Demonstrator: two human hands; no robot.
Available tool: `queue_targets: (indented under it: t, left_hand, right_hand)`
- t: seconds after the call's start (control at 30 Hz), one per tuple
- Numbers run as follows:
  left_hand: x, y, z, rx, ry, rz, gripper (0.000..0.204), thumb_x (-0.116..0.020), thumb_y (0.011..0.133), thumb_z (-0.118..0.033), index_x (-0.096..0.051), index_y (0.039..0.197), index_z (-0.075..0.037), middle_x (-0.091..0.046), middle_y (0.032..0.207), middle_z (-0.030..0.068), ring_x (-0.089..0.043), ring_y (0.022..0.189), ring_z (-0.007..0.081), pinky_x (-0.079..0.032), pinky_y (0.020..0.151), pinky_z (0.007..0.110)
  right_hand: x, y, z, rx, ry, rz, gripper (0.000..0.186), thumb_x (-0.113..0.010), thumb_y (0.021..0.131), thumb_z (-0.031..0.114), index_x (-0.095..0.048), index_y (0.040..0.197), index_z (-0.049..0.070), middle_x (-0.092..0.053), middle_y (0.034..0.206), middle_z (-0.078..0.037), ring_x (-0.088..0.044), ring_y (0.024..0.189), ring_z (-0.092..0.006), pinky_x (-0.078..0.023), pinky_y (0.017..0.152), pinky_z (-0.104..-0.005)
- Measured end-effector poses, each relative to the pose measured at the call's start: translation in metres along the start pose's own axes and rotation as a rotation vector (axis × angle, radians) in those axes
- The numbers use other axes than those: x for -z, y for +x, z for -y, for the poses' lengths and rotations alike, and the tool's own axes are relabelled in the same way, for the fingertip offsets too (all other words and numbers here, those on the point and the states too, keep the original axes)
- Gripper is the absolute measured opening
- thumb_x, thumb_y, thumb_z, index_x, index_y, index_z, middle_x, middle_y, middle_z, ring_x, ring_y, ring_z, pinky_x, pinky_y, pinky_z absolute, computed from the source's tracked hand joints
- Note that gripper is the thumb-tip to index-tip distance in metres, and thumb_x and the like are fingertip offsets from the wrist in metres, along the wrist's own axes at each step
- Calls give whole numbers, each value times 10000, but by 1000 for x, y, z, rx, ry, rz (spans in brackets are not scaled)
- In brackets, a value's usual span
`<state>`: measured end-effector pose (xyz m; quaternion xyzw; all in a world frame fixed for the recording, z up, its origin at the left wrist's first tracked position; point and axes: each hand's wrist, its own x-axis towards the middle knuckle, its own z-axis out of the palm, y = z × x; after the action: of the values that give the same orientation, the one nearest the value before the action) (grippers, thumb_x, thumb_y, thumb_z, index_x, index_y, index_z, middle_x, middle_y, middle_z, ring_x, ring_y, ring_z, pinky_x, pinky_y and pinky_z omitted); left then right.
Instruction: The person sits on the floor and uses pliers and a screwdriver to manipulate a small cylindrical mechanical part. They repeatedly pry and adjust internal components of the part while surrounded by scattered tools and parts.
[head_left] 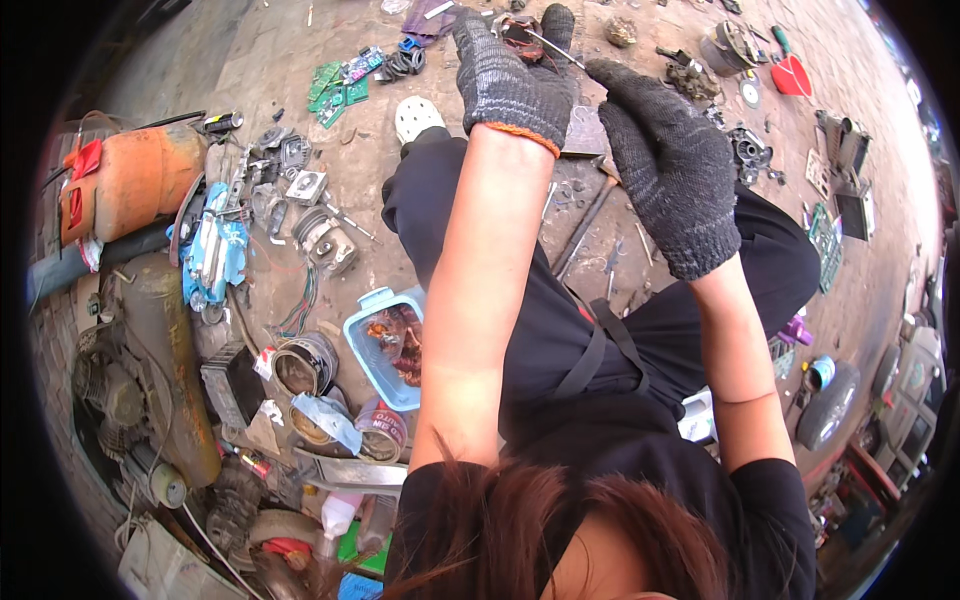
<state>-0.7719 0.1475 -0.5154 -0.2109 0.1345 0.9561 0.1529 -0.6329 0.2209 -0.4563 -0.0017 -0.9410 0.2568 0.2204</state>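
Left grip (515, 95) grasps the round part (519, 40); right grip (670, 160) pinches the thin rod (556, 49). Brace firmly; apply pressure gradually.

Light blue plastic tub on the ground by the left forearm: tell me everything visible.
The light blue plastic tub is open-topped and roughly rectangular, with rounded corners and a tab at its far end. It sits upright on the ground; in view, the bare left forearm covers its right edge. Coppery-looking reddish-brown scraps lie inside. Neither the left hand nor right hand, in dark grey knit gloves, touches it.
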Motion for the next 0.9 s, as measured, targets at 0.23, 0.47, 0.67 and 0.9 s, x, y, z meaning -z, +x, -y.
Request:
queue_targets:
  t: [0.23,0.47,0.67,0.9]
  left_hand:
    - [-11,-6,0,11,-7,-85,157,-584,897,-251,-592,928,-97,-609,833,32,-600,799,168,-567,770,393]
    - [-9,-5,-2,20,-20,-60,151,-592,888,-237,-592,921,-90,-607,843,43,-598,804,175,-571,761,377]
    - [-18,-13,-5,-90,23,23,168,-594,885,-239,-595,936,-79,-605,863,54,-596,812,186,-572,750,343]
    - [-7,0,-8,-82,-1,1,153,-588,893,-248,-603,944,-104,-617,860,36,-606,772,166,-570,717,322]
  right_hand:
    - [-12,-2,-9,11,46,-36,246,-574,880,151,-630,1115,102,-654,966,-159,-628,857,-334,-500,740,-408]
    - [-20,-4,-2,-55,83,-89,258,-585,873,138,-627,1125,102,-654,954,-154,-623,884,-328,-496,750,-406]
    - [-48,-14,0,-70,110,-161,330,-611,825,88,-609,1155,99,-623,1016,-161,-601,903,-358,-494,746,-415]
    - [-54,-11,17,-184,1,-46,344,-582,860,87,-593,1203,99,-637,983,-176,-613,891,-347,-489,760,-392]
